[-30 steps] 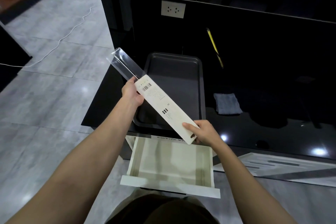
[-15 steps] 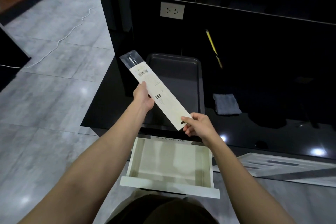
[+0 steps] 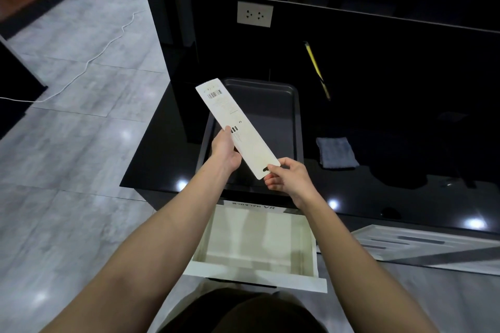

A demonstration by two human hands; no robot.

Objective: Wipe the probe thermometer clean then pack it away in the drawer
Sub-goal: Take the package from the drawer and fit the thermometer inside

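Note:
A long white thermometer package [image 3: 238, 127] with a barcode near its far end is held slanted above the black counter. My left hand [image 3: 226, 150] grips its left edge near the middle. My right hand [image 3: 286, 177] pinches its near end by the hang slot. The probe itself is hidden inside the card sleeve. Below my hands a white drawer [image 3: 257, 243] stands pulled open with nothing in it. A folded grey cloth [image 3: 336, 152] lies on the counter to the right.
A dark baking tray [image 3: 273, 105] sits on the glossy black counter [image 3: 162, 154] behind the package. A yellow pencil-like stick [image 3: 316, 70] lies further back. A wall socket [image 3: 255, 14] is on the black panel. A white slotted tray [image 3: 422, 243] rests at lower right.
The clear plastic inner part that stuck out of the far end has slid fully into the white sleeve. My left hand has moved down the package toward my right hand.

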